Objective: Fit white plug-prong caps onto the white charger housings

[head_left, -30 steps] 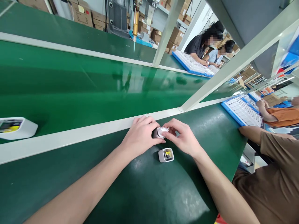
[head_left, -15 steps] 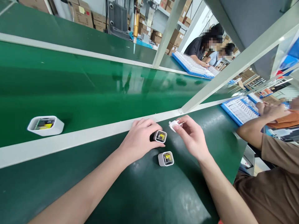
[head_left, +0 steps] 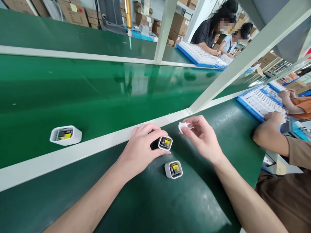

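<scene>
My left hand (head_left: 141, 147) is wrapped round a small white charger housing (head_left: 165, 143), its open end with yellow parts inside turned toward me. My right hand (head_left: 202, 137) pinches a white plug cap (head_left: 182, 126) with two metal prongs, held a short way to the right of that housing and apart from it. A second open housing (head_left: 173, 169) stands on the dark green bench mat (head_left: 150, 200) just below my hands. A third open housing (head_left: 65, 135) lies on the glossy green conveyor belt (head_left: 97, 94) at the left.
A white rail (head_left: 73, 152) divides bench from belt, and a slanted white frame post (head_left: 233, 68) rises at the right. Blue trays of white parts (head_left: 259, 103) lie at the right, where a neighbour's arm (head_left: 274, 136) rests. Two people work at another blue tray (head_left: 199, 58) across the belt.
My right hand pulled the pronged cap off the housing in my left hand and moved it right. The housing on the belt travelled rightward from the left edge.
</scene>
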`<control>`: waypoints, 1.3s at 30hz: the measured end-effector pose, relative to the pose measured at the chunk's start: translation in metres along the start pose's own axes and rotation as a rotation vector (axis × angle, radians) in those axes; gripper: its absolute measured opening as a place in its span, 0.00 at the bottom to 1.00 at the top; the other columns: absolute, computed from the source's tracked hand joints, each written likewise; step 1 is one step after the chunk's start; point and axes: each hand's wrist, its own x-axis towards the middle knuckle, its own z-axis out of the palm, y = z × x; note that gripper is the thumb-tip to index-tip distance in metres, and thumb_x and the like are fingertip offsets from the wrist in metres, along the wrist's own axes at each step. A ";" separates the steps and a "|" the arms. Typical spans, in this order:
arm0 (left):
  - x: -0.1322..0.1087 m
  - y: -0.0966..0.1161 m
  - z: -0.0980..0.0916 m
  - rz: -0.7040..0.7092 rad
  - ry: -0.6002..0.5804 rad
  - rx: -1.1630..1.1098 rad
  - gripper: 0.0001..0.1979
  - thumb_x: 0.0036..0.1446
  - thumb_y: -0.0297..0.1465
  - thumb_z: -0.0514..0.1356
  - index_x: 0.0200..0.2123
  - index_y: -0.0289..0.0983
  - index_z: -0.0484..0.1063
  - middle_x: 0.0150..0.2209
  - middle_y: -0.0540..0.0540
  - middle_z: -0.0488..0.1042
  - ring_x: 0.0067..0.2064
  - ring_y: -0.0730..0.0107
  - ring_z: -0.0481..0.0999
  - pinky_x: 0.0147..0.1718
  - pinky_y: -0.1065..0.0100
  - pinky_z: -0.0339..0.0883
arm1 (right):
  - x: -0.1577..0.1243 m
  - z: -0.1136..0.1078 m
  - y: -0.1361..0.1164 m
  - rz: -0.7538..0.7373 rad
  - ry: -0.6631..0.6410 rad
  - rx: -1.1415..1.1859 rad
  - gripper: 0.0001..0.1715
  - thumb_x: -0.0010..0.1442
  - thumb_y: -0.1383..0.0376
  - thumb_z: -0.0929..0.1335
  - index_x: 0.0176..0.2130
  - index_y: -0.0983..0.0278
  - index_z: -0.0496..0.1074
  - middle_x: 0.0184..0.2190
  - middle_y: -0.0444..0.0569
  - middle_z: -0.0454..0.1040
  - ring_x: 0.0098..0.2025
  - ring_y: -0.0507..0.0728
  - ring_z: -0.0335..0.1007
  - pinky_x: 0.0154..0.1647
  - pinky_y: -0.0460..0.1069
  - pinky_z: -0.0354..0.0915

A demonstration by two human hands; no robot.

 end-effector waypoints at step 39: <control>0.002 -0.002 0.008 0.119 0.026 0.136 0.10 0.59 0.40 0.68 0.40 0.43 0.75 0.39 0.52 0.79 0.47 0.60 0.74 0.50 0.57 0.61 | -0.019 0.030 -0.025 -0.294 -0.225 -0.356 0.08 0.71 0.63 0.66 0.41 0.60 0.76 0.41 0.49 0.70 0.35 0.53 0.68 0.35 0.49 0.67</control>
